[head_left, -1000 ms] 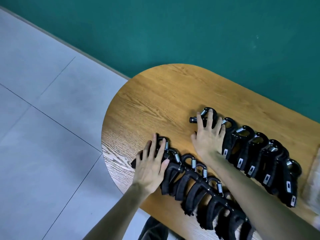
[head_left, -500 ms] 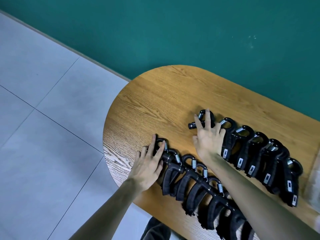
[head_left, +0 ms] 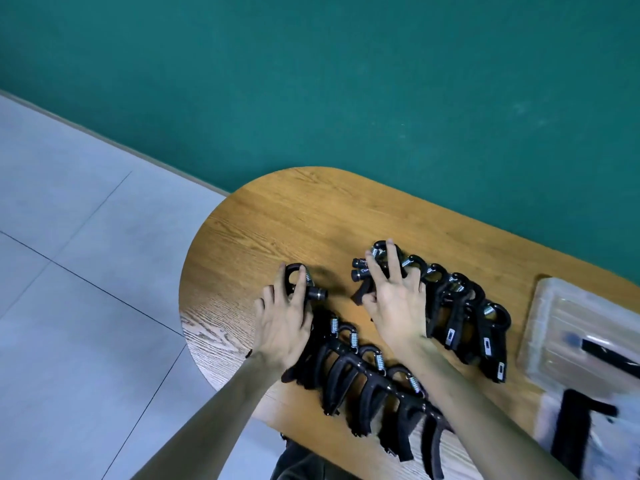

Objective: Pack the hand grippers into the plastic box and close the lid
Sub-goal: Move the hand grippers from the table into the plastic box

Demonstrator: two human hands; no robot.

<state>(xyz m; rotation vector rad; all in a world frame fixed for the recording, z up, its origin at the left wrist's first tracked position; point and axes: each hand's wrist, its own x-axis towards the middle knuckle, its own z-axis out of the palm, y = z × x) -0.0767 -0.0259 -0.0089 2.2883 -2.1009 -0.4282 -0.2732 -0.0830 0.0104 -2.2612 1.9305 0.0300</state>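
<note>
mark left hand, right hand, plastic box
left hand (head_left: 282,323): head view, back of the hand
right hand (head_left: 398,306): head view, back of the hand
plastic box (head_left: 568,317): head view, clear top face

black hand grippers (head_left: 460,317), wood-grain table (head_left: 277,220), teal wall (head_left: 311,81)

A wooden table (head_left: 277,216) with a rounded end stands close against a teal wall (head_left: 311,81). Pale grey floor tiles (head_left: 69,271) spread off to the left, thin dark joints crossing them, a light skirting strip (head_left: 114,144) along the wall's foot.
</note>
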